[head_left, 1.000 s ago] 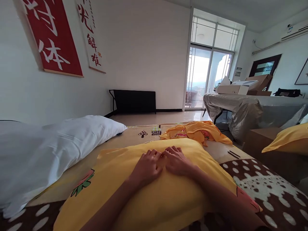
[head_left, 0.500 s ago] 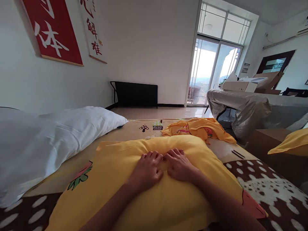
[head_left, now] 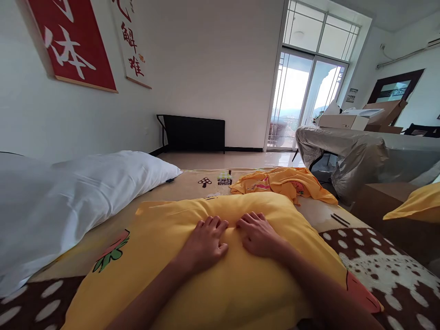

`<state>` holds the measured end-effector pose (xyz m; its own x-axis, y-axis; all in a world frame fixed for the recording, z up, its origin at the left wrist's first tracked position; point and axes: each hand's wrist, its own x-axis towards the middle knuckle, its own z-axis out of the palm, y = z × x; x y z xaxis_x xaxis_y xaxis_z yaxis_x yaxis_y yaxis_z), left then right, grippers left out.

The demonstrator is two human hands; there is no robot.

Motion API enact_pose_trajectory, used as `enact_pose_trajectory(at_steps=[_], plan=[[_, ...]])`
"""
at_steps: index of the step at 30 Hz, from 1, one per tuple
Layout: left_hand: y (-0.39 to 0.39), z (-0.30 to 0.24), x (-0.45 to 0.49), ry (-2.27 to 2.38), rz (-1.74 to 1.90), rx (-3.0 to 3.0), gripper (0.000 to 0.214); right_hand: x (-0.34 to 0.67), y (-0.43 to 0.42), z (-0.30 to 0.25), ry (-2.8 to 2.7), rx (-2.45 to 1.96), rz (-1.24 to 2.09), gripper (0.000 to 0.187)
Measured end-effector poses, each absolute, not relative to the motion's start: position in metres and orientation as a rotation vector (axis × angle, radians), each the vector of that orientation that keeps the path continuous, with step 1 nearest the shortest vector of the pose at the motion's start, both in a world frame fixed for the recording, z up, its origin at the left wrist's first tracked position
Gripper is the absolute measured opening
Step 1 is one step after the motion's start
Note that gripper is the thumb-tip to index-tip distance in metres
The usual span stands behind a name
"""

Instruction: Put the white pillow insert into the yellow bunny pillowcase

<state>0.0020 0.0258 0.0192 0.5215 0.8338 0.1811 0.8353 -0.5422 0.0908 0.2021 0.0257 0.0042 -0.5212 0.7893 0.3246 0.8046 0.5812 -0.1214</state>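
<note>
A plump yellow pillow (head_left: 192, 293) with printed carrots lies in front of me on a patterned blanket (head_left: 374, 261). My left hand (head_left: 206, 243) rests on its top, palm down. Its fingers are bent a little into the soft cloth and the thumb stands apart. My right hand (head_left: 257, 233) presses on the pillow just to the right, fingers also bent downward, fingertips partly hidden. A narrow gap with a crease in the cloth separates the two hands. Neither hand visibly lifts the pillow.
On the left lies a white pillow (head_left: 103, 188). Crumpled orange cloth (head_left: 278, 181) lies beyond the yellow pillow. At right, a plastic-covered table (head_left: 347, 142) carries boxes (head_left: 340, 121), and a yellow cloth corner (head_left: 415, 204) overhangs a cardboard box (head_left: 374, 197).
My hands have moved slightly apart on the pillow, the left one shifting left, so the gap between them is wider. The pillow stays in nearly the same place.
</note>
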Motion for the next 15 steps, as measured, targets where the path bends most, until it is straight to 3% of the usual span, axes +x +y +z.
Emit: enact_pose_trajectory(at_steps=[15], plan=[[0.040, 0.011, -0.091, -1.846, -0.323, -2.586, 0.044, 0.265, 0.033, 0.008, -2.374, -1.504, -0.010, 0.026]])
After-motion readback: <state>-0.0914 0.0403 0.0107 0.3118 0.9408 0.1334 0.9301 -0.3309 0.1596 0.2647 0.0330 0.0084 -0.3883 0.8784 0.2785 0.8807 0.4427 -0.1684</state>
